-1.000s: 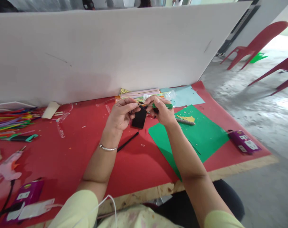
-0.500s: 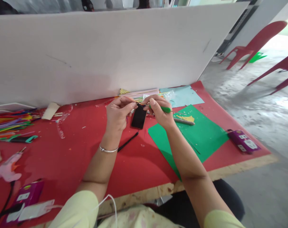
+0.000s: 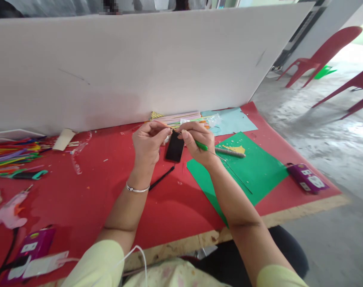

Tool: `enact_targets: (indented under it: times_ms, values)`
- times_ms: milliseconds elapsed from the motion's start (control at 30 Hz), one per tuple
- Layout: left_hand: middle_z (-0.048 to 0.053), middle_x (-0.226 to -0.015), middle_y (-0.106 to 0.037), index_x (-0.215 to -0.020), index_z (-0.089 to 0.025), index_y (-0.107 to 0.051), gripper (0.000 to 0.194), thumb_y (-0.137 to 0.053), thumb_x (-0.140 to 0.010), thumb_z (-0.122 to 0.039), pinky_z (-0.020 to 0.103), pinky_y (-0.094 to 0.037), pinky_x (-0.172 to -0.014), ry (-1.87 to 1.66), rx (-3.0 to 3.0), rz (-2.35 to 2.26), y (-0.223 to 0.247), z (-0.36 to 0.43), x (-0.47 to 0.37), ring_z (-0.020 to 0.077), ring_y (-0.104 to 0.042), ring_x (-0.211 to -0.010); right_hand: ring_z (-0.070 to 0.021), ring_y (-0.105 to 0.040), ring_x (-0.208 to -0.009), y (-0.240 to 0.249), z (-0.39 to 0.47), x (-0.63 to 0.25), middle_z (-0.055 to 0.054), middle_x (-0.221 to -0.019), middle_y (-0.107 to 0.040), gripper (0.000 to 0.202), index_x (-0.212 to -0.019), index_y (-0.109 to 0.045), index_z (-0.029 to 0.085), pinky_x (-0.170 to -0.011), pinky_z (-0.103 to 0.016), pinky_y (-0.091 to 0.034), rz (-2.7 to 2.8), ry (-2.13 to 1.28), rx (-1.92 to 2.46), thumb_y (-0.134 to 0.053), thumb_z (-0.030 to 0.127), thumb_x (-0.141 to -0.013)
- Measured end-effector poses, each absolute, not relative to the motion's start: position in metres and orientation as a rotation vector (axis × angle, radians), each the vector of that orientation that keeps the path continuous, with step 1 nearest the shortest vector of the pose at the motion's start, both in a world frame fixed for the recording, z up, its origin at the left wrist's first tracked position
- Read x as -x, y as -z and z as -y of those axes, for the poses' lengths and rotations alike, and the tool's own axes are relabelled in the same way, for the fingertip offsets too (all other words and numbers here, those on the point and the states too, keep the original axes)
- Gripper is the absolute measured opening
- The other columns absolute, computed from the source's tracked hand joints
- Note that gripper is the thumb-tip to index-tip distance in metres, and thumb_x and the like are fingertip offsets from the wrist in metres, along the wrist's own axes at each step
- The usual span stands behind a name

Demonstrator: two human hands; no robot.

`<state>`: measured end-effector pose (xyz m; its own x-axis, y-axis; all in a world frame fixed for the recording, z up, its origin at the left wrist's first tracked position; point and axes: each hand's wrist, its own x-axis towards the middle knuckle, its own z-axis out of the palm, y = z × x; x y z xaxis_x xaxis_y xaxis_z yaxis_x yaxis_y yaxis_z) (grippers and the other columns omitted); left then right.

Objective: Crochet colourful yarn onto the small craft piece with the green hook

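My right hand [image 3: 199,141] is closed round a thin metal tool with a green handle [image 3: 201,145]. Its shaft sticks out behind, over the green sheet. Opposite it, my left hand [image 3: 150,141] pinches a tiny dark and orange piece [image 3: 174,130] between thumb and fingertips. The tool's front end meets that piece, but its exact shape is too small to make out. Below both hands a black phone [image 3: 174,147] lies on the red table covering [image 3: 109,199]. A black fuzzy strip [image 3: 162,178] lies by my left wrist.
On the green sheet [image 3: 265,163] lie a grey glittery stick [image 3: 231,152] and a yellow scrap [image 3: 237,149]. Coloured pipe cleaners [image 3: 14,153], a pink glue gun [image 3: 12,209] and a purple box [image 3: 34,247] are at left. A white board [image 3: 124,63] stands behind; another purple pack [image 3: 307,178] sits right.
My right hand has turned and dipped slightly, so the green handle now slants down to the right. My left hand stays almost in place, still pinching the small piece.
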<state>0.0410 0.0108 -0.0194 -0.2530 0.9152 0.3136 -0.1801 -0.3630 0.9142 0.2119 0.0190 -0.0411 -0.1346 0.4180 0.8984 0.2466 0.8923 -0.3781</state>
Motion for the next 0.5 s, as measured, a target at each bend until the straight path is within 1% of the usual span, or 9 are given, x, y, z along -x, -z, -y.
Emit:
enact_targets:
  times_ms: [133,267,400,500]
  values:
    - [-0.001,-0.072,-0.075,-0.075,-0.022,-0.078,0.012,-0.089,-0.069,-0.022,0.02,-0.044,-0.048,-1.755,-1.18,-1.044,0.018,-0.009,-0.043,0.0111,-0.067,-0.063,-0.0176,-0.08,-0.094,0.042,-0.017,-0.211,-0.007,-0.106,-0.083,0.026,-0.098,-0.079,0.023,-0.084,-0.034,-0.065,1.757,-0.034,0.534,-0.057,0.027,-0.111]
    - [-0.001,-0.071,-0.074,-0.074,-0.022,-0.078,0.012,-0.089,-0.069,-0.021,0.02,-0.043,-0.048,-1.778,-1.178,-1.04,0.018,-0.009,-0.045,0.0101,-0.064,-0.061,-0.0175,-0.081,-0.091,0.044,-0.015,-0.211,-0.007,-0.11,-0.086,0.02,-0.101,-0.079,0.023,-0.083,-0.033,-0.064,1.806,0.179,0.577,-0.061,0.024,-0.108]
    - [-0.002,-0.073,-0.075,-0.075,-0.022,-0.08,0.01,-0.088,-0.071,-0.019,0.02,-0.046,-0.052,-1.787,-1.219,-1.024,0.019,-0.008,-0.045,0.0085,-0.061,-0.059,-0.0173,-0.079,-0.084,0.05,-0.016,-0.211,-0.006,-0.109,-0.087,0.025,-0.098,-0.082,0.024,-0.078,-0.033,-0.063,1.879,0.29,0.716,-0.06,0.031,-0.108]
    - [-0.002,-0.075,-0.076,-0.076,-0.022,-0.08,0.011,-0.089,-0.071,-0.018,0.02,-0.047,-0.054,-1.795,-1.233,-0.995,0.019,-0.007,-0.045,0.0078,-0.06,-0.058,-0.0185,-0.078,-0.081,0.055,-0.019,-0.212,-0.006,-0.107,-0.088,0.023,-0.099,-0.083,0.024,-0.075,-0.034,-0.061,1.871,0.356,0.715,-0.063,0.033,-0.107]
